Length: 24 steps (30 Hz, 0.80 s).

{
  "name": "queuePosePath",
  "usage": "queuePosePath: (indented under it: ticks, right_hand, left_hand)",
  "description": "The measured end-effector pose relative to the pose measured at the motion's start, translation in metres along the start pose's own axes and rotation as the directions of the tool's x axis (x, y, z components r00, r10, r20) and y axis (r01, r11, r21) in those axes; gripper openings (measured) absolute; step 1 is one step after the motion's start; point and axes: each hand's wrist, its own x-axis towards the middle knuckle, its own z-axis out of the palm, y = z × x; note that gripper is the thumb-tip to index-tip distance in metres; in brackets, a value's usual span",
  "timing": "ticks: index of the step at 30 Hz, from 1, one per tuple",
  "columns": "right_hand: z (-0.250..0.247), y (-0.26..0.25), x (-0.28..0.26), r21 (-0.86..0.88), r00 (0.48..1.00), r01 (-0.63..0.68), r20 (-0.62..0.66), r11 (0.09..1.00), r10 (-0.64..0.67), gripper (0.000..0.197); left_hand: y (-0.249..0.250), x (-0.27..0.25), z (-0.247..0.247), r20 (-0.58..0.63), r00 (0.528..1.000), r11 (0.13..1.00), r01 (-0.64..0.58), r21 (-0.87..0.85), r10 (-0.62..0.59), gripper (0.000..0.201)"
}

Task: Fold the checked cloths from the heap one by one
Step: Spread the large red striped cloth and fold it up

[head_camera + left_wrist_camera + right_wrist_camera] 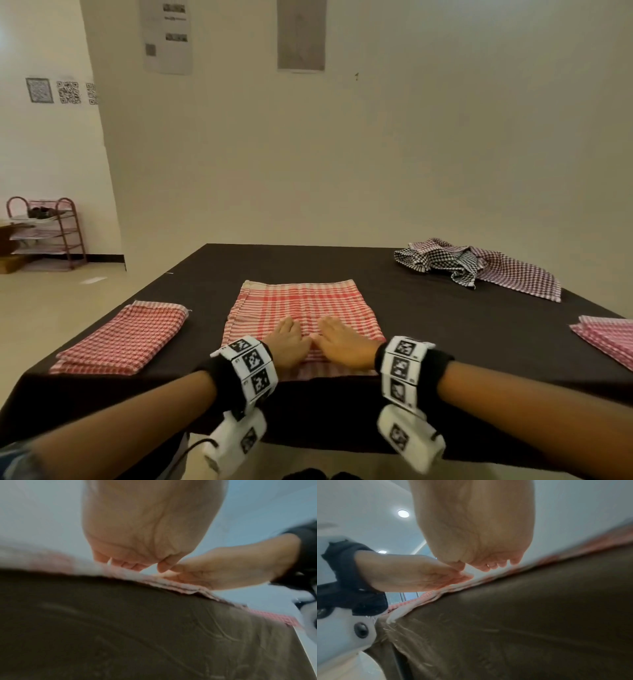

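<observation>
A red-and-cream checked cloth (301, 308) lies folded flat at the middle of the dark table (445, 329). My left hand (287, 337) and right hand (342, 337) rest side by side, palms down and fingers straight, on its near half. In the left wrist view the left hand (137, 534) hangs over the cloth's edge (171, 584), with the right hand (223, 568) beside it. In the right wrist view the right hand (479, 534) sits above the cloth's edge (453, 588). A heap of dark checked cloths (472, 265) lies at the far right.
A folded red checked cloth (126, 339) lies at the near left of the table. More folded pink checked cloths (606, 339) sit at the right edge. A metal shoe rack (48, 233) stands on the floor at the far left.
</observation>
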Motion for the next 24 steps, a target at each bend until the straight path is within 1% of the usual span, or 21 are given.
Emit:
queuePosePath:
  ticks: [2,4,6,7,9,10,12,13,14,15,17,18,19,20,22,23,24]
  right_hand:
    - [0.01,-0.005,0.008,-0.017,0.998,0.011,0.062,1.0,-0.01,0.053]
    - [0.011,0.006,-0.001,-0.022,0.999,-0.026,0.044,0.999,0.027,0.06]
    - [0.006,0.023,-0.015,-0.018,0.996,-0.087,0.019,0.996,0.088,0.065]
    - [0.002,0.032,-0.021,0.001,0.992,-0.126,0.018,0.992,0.126,0.068]
    - [-0.007,0.049,-0.036,0.043,0.975,-0.22,0.017,0.974,0.22,0.076]
    - [-0.013,0.056,-0.042,0.042,0.966,-0.258,0.013,0.965,0.258,0.08]
    - [-0.027,0.066,-0.054,0.01,0.948,-0.316,-0.03,0.949,0.316,0.083]
    - [-0.035,0.071,-0.058,0.018,0.945,-0.325,-0.033,0.945,0.326,0.079]
    - [-0.042,0.073,-0.062,0.07,0.942,-0.334,-0.003,0.94,0.335,0.072]
    - [-0.046,0.074,-0.063,0.143,0.938,-0.348,0.048,0.927,0.344,0.061]
    - [-0.049,0.074,-0.064,0.228,0.922,-0.385,0.137,0.894,0.362,0.031]
    - [-0.048,0.072,-0.064,0.253,0.916,-0.398,0.157,0.882,0.369,0.019]
    - [-0.046,0.071,-0.064,0.289,0.916,-0.4,0.165,0.87,0.367,0.019]
    - [-0.044,0.071,-0.064,0.332,0.915,-0.402,0.179,0.853,0.361,0.023]
    - [-0.045,0.068,-0.064,0.442,0.918,-0.396,0.206,0.805,0.339,0.026]
    - [-0.049,0.068,-0.065,0.515,0.921,-0.39,0.22,0.764,0.322,0.024]
    - [-0.052,0.068,-0.066,0.594,0.926,-0.377,0.23,0.71,0.299,0.022]
  left_hand:
    - [-0.006,0.004,0.009,0.019,1.0,0.999,0.02,-0.025,-0.019,0.051]
    - [-0.022,-0.001,0.019,-0.017,0.999,0.997,0.026,-0.069,-0.027,0.055]
    - [-0.037,-0.007,0.025,-0.037,0.999,0.999,0.014,-0.051,-0.016,0.057]
    - [-0.043,-0.01,0.025,-0.021,1.0,0.999,0.017,-0.039,-0.018,0.057]
    - [-0.045,-0.012,0.024,0.081,0.996,0.999,0.046,0.015,-0.047,0.057]
    - [-0.043,-0.013,0.021,0.123,0.99,0.998,0.064,0.006,-0.064,0.058]
    - [-0.029,-0.014,0.014,0.132,0.986,0.988,0.117,-0.103,-0.103,0.062]
    - [-0.02,-0.013,0.011,0.112,0.988,0.979,0.124,-0.165,-0.106,0.063]
    - [-0.008,-0.014,0.006,0.083,0.992,0.972,0.107,-0.211,-0.091,0.063]
    - [0.005,-0.015,0.0,0.049,0.997,0.967,0.072,-0.245,-0.062,0.062]
    - [0.033,-0.017,-0.015,0.0,0.999,0.952,-0.041,-0.305,0.043,0.059]
    - [0.046,-0.018,-0.021,-0.003,0.995,0.931,-0.099,-0.351,0.105,0.056]
    - [0.058,-0.017,-0.024,0.01,0.986,0.899,-0.146,-0.412,0.165,0.052]
    - [0.069,-0.016,-0.025,0.028,0.974,0.865,-0.186,-0.466,0.224,0.049]
    - [0.087,-0.013,-0.026,0.042,0.946,0.808,-0.251,-0.534,0.322,0.043]
    - [0.095,-0.012,-0.026,0.019,0.939,0.785,-0.276,-0.555,0.344,0.042]
    - [0.101,-0.011,-0.027,-0.01,0.94,0.765,-0.283,-0.579,0.34,0.044]
